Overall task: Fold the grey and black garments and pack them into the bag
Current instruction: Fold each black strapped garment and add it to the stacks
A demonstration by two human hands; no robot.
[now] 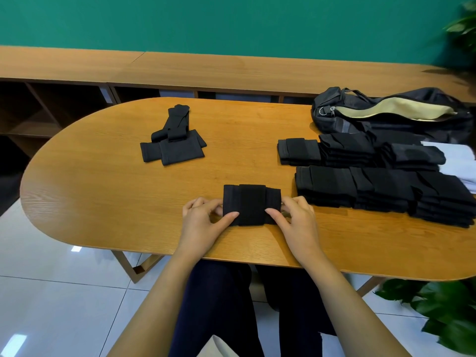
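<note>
Black garment: I see one black garment, folded into a small packet. It lies flat at the near middle of the table.
Its direction: the packet is a little longer from left to right. A folded band over its middle runs from near to far.
Left hand: the left hand pinches the near left corner, with the thumb on top and the other fingers curled at the left edge.
Right hand: the right hand pinches the near right corner in the same manner.
Bag: the dark bag lies on its side at the far right of the table, with its long axis from left to right. Its mouth is open, and inside I can see only a pale lining.
Folded stacks: on the right, nearer than the bag, folded black pieces stand in a near row and a far row, close together.
Loose pile: more black pieces lie at the far left-middle, well apart from the packet.
White item: a white thing lies at the right edge beside the stacks. I cannot tell what it is.
</note>
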